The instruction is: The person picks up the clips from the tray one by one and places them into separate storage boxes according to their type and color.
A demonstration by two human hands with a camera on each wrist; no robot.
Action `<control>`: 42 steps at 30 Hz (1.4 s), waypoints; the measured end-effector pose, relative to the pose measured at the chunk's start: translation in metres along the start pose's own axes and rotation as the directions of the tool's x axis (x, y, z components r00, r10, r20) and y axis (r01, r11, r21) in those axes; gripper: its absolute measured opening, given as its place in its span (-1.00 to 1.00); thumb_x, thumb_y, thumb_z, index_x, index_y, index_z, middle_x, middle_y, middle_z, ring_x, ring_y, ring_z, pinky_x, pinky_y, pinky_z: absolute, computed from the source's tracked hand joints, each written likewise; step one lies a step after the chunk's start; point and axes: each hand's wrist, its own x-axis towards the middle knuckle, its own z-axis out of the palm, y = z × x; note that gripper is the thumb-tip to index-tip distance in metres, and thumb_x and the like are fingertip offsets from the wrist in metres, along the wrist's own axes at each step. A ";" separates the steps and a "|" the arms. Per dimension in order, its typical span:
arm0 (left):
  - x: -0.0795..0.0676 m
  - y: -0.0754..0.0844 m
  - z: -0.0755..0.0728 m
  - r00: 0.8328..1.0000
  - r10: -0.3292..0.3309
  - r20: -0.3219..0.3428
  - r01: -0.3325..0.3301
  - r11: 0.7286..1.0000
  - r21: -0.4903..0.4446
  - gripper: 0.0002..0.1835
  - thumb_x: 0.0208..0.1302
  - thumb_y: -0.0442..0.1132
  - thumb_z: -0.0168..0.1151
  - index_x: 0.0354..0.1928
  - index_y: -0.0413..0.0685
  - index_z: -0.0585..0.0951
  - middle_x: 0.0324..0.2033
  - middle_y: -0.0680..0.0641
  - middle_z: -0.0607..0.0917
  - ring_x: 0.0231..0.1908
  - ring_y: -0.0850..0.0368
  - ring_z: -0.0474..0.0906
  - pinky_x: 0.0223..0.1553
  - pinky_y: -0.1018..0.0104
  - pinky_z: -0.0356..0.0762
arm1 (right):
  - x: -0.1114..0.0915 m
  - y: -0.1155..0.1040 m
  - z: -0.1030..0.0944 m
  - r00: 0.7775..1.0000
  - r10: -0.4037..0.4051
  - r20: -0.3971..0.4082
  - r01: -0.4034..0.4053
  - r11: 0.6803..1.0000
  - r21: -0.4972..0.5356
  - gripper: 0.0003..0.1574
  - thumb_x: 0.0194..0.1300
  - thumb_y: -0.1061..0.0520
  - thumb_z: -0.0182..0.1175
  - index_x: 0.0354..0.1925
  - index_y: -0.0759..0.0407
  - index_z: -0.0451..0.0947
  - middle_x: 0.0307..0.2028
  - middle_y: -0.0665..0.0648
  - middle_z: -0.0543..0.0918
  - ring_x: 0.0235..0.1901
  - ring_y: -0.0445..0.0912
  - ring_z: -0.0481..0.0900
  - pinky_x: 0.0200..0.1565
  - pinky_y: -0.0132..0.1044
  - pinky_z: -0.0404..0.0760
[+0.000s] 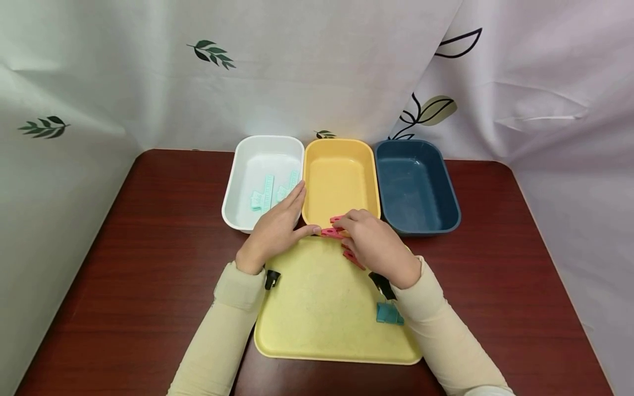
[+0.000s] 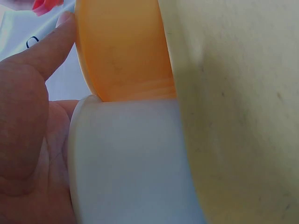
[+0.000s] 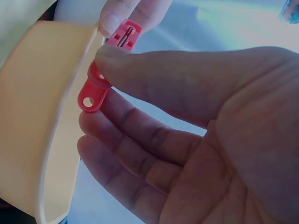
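Observation:
My right hand [image 1: 378, 245] pinches a red plastic clothespin [image 3: 93, 93] between thumb and fingers at the near rim of the yellow bin [image 1: 339, 176]. More red pieces, one a clothespin [image 1: 353, 258], show beside and under this hand in the head view. The left hand [image 1: 274, 234] rests at the right side of the white bin [image 1: 236, 176], fingers straight. Its thumb reaches across to the yellow bin's near rim, close to the red clothespins. Inside the white bin lie light-teal clips [image 1: 268, 192], partly covered by the left hand.
In front of the bins lies a pale yellow tray [image 1: 322, 313], with a teal binder clip [image 1: 389, 313] near its right edge. A dark blue bin [image 1: 411, 181] stands right of the yellow one. Small black objects show beside both cuffs. A patterned curtain [image 1: 297, 82] hangs behind the table.

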 end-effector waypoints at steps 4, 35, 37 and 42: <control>0.000 0.000 0.000 1.000 0.006 0.002 -0.006 1.000 0.011 0.04 0.37 0.25 0.20 0.56 -0.28 -0.03 0.59 -0.11 -0.08 0.53 0.01 -0.01 0.45 0.10 0.15 | 0.003 0.002 -0.001 1.000 0.019 -0.001 -0.019 1.000 0.010 -0.59 0.21 0.24 0.45 0.05 0.21 0.70 -0.10 0.15 0.66 -0.09 0.03 0.61 -0.08 -0.13 0.69; 0.001 0.001 0.000 1.000 -0.014 0.001 0.014 1.000 -0.007 0.06 0.34 0.21 0.26 0.57 -0.27 -0.02 0.59 -0.09 -0.07 0.52 -0.03 0.04 0.45 0.07 0.15 | 0.028 0.019 -0.006 0.990 0.143 0.015 -0.143 0.990 0.017 -0.64 0.28 0.24 0.38 0.05 0.25 0.69 -0.07 0.22 0.67 -0.07 0.09 0.62 -0.01 -0.04 0.65; 0.001 0.001 0.001 1.000 -0.014 0.001 0.014 1.000 -0.006 0.06 0.34 0.22 0.25 0.57 -0.27 -0.02 0.59 -0.09 -0.07 0.52 -0.03 0.04 0.45 0.07 0.15 | 0.030 0.020 -0.006 0.989 0.148 0.020 -0.148 0.989 0.015 -0.63 0.28 0.24 0.38 0.06 0.25 0.69 -0.07 0.22 0.67 -0.06 0.09 0.62 -0.01 -0.05 0.66; 0.002 0.000 0.001 1.000 -0.011 0.002 0.011 1.000 -0.005 0.06 0.34 0.23 0.24 0.57 -0.27 -0.02 0.59 -0.10 -0.07 0.52 -0.04 0.04 0.45 0.06 0.15 | 0.034 0.023 -0.008 0.987 0.154 0.034 -0.154 0.988 0.007 -0.62 0.27 0.25 0.38 0.07 0.25 0.68 -0.06 0.22 0.67 -0.08 0.09 0.62 -0.02 -0.05 0.66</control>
